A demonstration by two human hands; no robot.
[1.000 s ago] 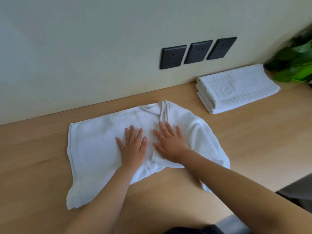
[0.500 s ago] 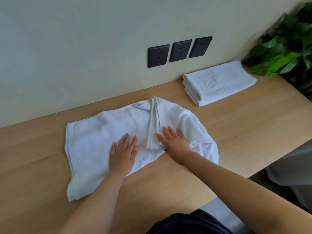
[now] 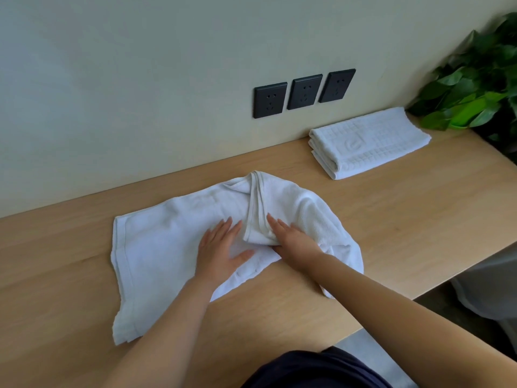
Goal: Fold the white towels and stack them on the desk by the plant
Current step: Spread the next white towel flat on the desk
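A loose white towel (image 3: pixel 173 242) lies spread on the wooden desk (image 3: pixel 391 219), its right part folded over into a rumpled flap (image 3: pixel 307 208) with a hemmed edge running down the middle. My left hand (image 3: pixel 221 249) rests flat on the towel's single layer, fingers straight and spread. Just to its right, my right hand (image 3: pixel 293 238) presses with straight fingers on the flap near its hemmed corner. A folded white towel (image 3: pixel 372 141) with a waffle pattern lies against the wall beside the green plant (image 3: pixel 475 85).
Three black wall sockets (image 3: pixel 303 92) sit above the desk behind the towels. The desk's front edge runs diagonally at the lower right, with grey floor (image 3: pixel 363 348) and a grey object (image 3: pixel 486 289) beyond it. Dark clothing (image 3: pixel 316 371) shows at the bottom.
Both hands have slid along the towel toward the desk's near edge, staying flat on it. The right hand now sits at the flap's hemmed corner.
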